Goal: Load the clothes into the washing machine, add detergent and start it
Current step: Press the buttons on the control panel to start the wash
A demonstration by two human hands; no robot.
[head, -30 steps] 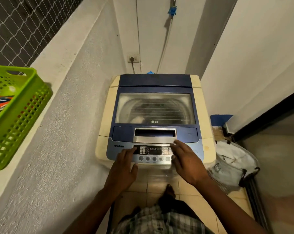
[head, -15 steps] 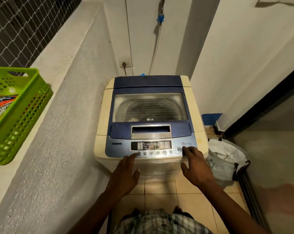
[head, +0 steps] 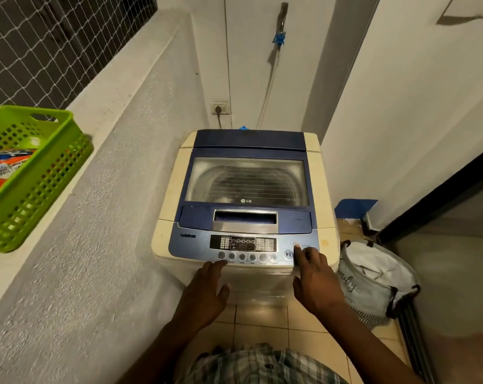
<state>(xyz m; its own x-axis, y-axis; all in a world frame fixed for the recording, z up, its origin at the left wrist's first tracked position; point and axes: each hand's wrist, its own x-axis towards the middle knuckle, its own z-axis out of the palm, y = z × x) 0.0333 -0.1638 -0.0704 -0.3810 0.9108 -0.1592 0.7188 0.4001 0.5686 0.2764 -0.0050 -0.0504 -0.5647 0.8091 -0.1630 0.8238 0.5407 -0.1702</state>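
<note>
A cream and blue top-loading washing machine [head: 243,145] stands ahead with its glass lid [head: 247,181] closed. Its control panel [head: 243,243] runs along the front edge. My right hand [head: 314,278] has its index fingertip on the round power button [head: 295,245] at the panel's right end. My left hand [head: 204,292] rests with fingers spread at the machine's front edge, below the left buttons, holding nothing. An orange detergent packet [head: 4,169] lies in a green basket [head: 40,184] on the ledge at left.
A white laundry bag [head: 373,278] stands on the tiled floor right of the machine. A grey textured wall with a ledge runs along the left. A wall socket [head: 220,108] and a hose are behind the machine. A dark doorway is at right.
My right hand has moved from the middle of the panel to its right end, the index finger now on the power button. My left hand slid slightly back from the buttons.
</note>
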